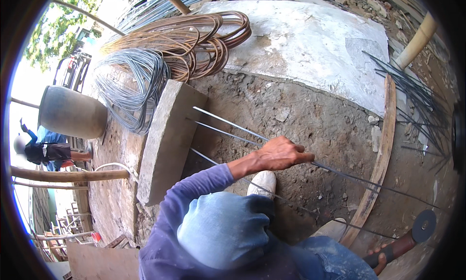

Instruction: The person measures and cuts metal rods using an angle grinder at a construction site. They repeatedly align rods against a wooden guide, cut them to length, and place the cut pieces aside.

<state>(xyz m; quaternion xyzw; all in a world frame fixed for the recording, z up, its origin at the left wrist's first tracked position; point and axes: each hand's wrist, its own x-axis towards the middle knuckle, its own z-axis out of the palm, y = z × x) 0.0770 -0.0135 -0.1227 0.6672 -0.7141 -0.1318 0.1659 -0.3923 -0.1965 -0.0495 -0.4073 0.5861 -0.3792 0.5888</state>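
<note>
Thin straight metal rods (228, 122) are seen silvery at left, blackish at right; the cylindrical grinder body (403, 246) is coloured dark reddish-brown, its round disc (421, 220) dark grey, the looped metal coil (160, 33) rust-brown; the flat white sheet (306, 37) is mottled brown

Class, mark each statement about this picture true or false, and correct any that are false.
1. The right hand holds an angle grinder. True.
2. The left hand is pressed flat on the concrete block. False: it grips at least one thin metal rod, apart from the concrete block.
3. A grey coil lies beside a rust-brown coil. True.
4. The large barrel stands at the right edge of the picture. False: the large barrel is on the left side.
5. Both visible shoes are black. False: the shoes are whitish.
</note>
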